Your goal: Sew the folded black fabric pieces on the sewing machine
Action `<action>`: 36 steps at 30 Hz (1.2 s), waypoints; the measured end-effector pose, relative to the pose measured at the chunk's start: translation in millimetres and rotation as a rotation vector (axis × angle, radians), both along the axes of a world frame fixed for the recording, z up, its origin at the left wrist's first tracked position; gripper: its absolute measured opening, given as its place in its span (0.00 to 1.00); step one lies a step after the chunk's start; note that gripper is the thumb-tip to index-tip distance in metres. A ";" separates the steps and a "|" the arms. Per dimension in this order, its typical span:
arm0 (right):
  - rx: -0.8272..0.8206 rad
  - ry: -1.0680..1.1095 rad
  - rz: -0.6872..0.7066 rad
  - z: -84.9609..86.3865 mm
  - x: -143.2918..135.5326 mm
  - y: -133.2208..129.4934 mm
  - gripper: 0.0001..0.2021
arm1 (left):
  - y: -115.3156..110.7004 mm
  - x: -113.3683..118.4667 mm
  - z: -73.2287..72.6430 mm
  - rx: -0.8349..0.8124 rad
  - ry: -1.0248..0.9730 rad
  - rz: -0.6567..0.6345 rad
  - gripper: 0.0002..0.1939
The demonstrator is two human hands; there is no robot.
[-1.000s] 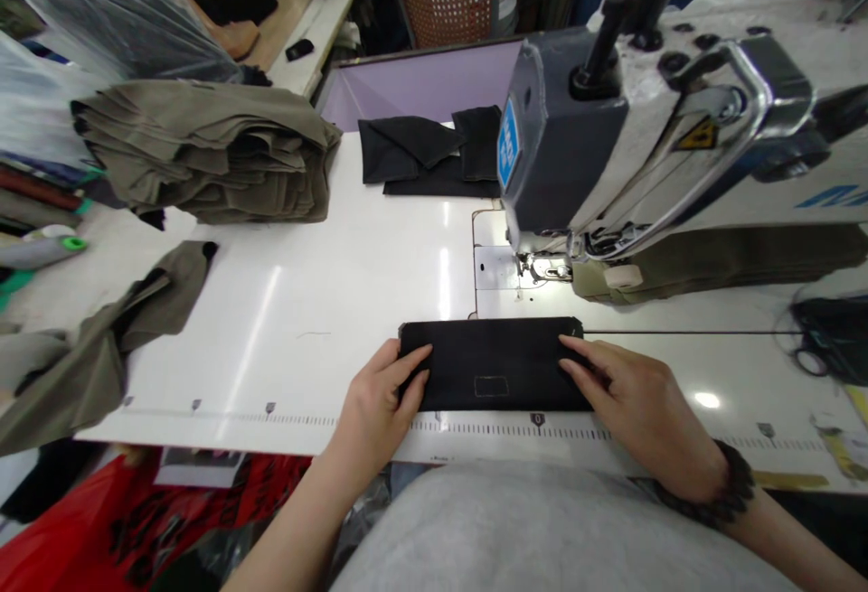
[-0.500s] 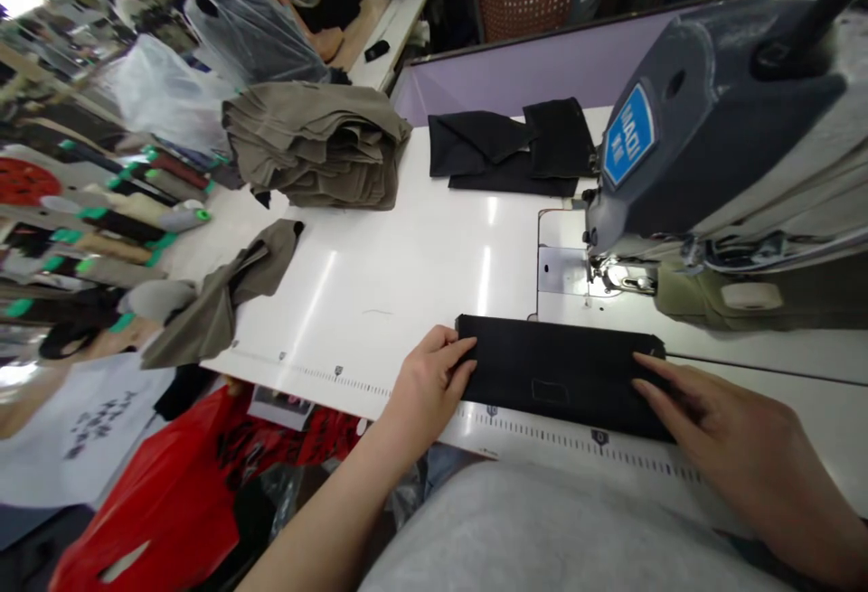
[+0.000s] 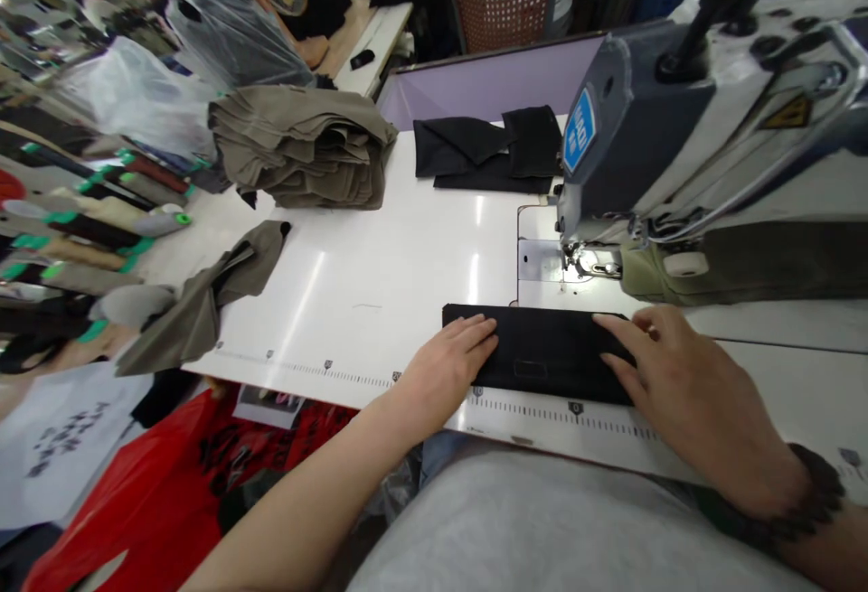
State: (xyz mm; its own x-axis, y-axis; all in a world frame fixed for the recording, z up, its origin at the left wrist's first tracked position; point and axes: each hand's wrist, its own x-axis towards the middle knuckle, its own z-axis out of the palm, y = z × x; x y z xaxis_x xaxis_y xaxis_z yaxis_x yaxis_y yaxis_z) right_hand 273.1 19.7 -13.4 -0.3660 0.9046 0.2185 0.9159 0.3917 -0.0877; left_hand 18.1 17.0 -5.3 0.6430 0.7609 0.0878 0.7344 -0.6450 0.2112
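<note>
A folded black fabric piece with a small pale rectangle marked on it lies on the white sewing table, along the printed ruler. My left hand rests flat on its left end, fingers stretched out and close together. At the right end, my right hand holds the fabric with its thumb and fingers; the other fingertips are partly hidden behind the hand. Just beyond the fabric is the sewing machine, its presser foot lit by a lamp.
Black fabric pieces lie at the back beside the machine. A tall stack of grey-brown cloth stands at the back left, with a loose grey-brown piece nearer. Thread cones line the left side. Olive cloth lies right of the needle.
My left hand has gone from pinching the fabric's left edge to lying flat on it. My right hand has shifted to the fabric's upper right corner. The view has turned slightly right.
</note>
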 end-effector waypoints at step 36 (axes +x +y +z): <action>-0.028 0.001 0.179 -29.5 -30.1 -11.8 0.21 | -15.6 -3.7 -34.3 0.099 0.193 0.467 0.39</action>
State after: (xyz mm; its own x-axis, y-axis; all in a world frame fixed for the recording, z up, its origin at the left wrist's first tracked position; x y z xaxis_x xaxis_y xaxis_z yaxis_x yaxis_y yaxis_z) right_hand 243.0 7.9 -42.8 -0.5212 0.8310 0.1943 0.8318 0.5456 -0.1021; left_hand 14.5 1.4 -39.6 0.2486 0.9647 0.0873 0.9684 -0.2493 -0.0019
